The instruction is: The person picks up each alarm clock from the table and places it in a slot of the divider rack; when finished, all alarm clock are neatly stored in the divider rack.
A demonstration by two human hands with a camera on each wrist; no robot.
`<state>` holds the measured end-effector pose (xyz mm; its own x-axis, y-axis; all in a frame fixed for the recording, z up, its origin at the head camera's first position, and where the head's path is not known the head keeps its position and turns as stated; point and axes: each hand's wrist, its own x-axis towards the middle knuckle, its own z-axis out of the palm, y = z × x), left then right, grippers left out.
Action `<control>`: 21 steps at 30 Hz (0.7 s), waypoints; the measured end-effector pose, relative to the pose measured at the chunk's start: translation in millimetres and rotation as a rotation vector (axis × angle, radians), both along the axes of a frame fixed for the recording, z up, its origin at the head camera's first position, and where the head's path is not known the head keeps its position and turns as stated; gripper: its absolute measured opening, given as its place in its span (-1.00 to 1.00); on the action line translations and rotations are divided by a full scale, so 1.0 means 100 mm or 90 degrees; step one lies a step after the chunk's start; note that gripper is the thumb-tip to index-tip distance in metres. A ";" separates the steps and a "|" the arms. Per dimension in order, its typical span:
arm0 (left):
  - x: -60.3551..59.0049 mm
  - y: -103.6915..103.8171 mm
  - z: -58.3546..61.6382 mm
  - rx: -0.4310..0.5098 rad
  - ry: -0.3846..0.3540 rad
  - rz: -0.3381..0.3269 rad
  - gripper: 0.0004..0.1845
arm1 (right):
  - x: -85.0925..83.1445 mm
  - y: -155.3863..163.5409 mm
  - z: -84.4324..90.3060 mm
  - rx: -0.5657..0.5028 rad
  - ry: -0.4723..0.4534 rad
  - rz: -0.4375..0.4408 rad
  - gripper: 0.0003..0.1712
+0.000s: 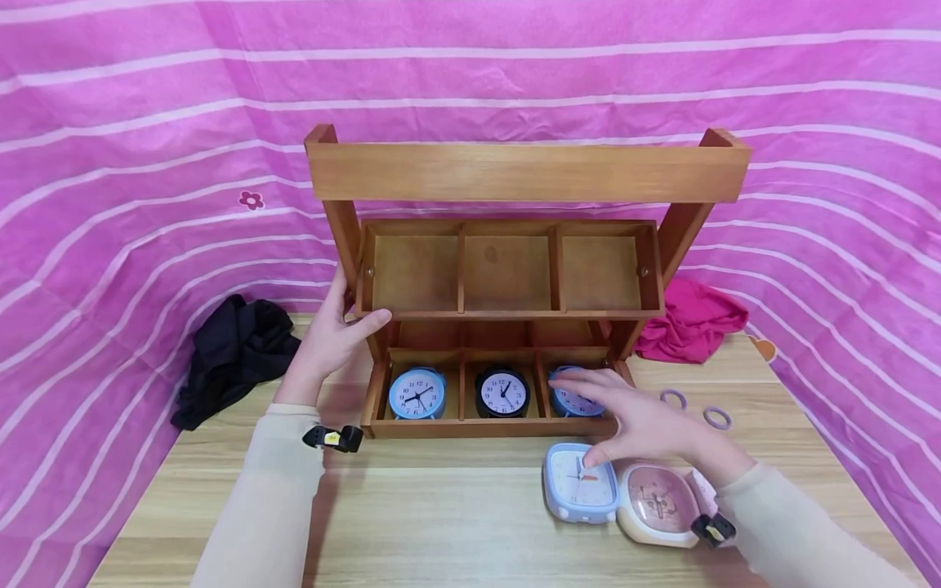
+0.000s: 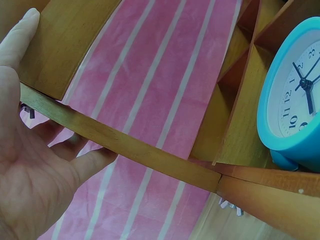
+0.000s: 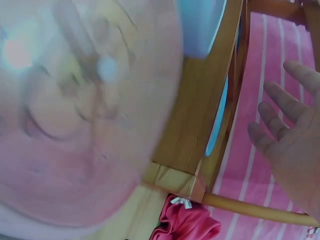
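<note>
1. The rack (image 1: 525, 175) is steadied at its left post by the left hand (image 1: 334, 331), thumb and fingers curled round the middle tray's edge.
2. The right hand (image 1: 632, 420) hovers released, fingers straight, over the right clock (image 1: 569, 402) in the bottom tray; nothing is grasped.
3. Two square clocks (image 1: 581, 483) lie on the worktop (image 1: 441, 523) (pale wood); striped pink cloth (image 1: 147, 163) hangs behind.

My head cam looks down-fwd at the wooden shelf (image 1: 507, 278); both wrist cams sit v. close, sharing its frame w/ head view.
</note>
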<state>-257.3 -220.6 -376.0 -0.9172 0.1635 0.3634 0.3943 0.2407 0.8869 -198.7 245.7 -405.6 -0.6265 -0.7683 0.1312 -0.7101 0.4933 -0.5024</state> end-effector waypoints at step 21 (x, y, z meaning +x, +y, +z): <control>0.02 0.00 0.02 -0.024 0.013 0.014 0.08 | 0.59 -0.06 -0.30 0.043 0.025 -0.073 0.26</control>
<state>-255.2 -220.9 -373.6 -0.9133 0.1568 0.3759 0.4061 0.2825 0.8690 -140.0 239.9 -435.1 -0.7065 -0.6994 0.1085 -0.6655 0.6043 -0.4381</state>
